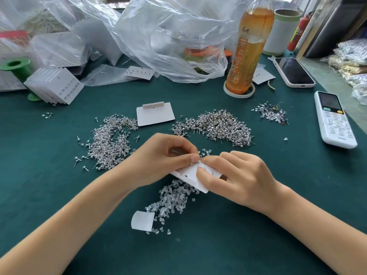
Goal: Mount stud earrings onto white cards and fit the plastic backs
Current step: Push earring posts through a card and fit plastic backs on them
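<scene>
At centre of the green counter (59, 195), both hands meet over a white card (190, 172), held tilted just above a heap of clear plastic backs (170, 197). Left hand (162, 157): fingers curled, thumb and forefinger pinching at the card's upper edge. Right hand (236, 175): thumb and fingers gripping the card; thin pins show through its face. What the left fingertips pinch is too small to tell. Stud earrings, silver posts with clear heads, lie in heaps at 10 o'clock (111, 139) and 1 o'clock (216, 126). Blank card (155, 115) at 12 o'clock. Remote (333, 120) at 3 o'clock.
</scene>
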`<action>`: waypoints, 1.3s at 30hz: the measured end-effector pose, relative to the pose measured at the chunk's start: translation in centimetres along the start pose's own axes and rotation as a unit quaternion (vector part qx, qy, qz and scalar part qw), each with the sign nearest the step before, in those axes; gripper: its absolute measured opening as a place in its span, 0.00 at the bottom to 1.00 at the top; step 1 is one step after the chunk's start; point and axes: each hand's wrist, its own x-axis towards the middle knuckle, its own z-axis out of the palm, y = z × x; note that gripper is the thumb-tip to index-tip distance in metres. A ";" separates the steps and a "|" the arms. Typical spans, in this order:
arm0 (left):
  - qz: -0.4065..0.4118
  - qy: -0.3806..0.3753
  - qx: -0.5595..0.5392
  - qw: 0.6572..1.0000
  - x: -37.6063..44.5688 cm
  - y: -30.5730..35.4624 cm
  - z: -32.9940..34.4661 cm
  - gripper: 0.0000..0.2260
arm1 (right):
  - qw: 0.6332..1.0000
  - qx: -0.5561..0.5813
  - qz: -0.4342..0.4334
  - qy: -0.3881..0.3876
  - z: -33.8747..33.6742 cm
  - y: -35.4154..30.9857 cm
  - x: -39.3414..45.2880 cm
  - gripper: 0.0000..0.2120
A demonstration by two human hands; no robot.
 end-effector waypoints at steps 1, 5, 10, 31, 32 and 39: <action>0.002 -0.002 0.006 1.000 0.0 0.0 0.0 0.03 | 1.000 0.000 0.001 0.001 0.0 0.0 0.0 0.16; 0.001 -0.018 0.025 1.000 0.1 0.2 -0.3 0.02 | 1.000 -0.001 0.001 0.004 -0.1 -0.1 0.0 0.14; -0.024 -0.060 0.025 0.998 0.5 0.8 -0.9 0.02 | 1.000 -0.008 0.012 0.005 -0.1 -0.2 0.1 0.16; 0.008 -0.060 0.038 0.997 0.8 0.8 -0.8 0.03 | 0.999 0.007 0.019 0.030 0.1 -0.1 0.0 0.15; 0.008 -0.068 0.040 0.997 0.8 0.8 -0.8 0.03 | 0.999 0.007 0.019 0.032 0.1 -0.1 0.0 0.14; -0.010 -0.107 0.075 0.991 1.3 1.1 -1.5 0.03 | 0.999 0.015 0.030 0.036 0.3 0.0 -0.1 0.13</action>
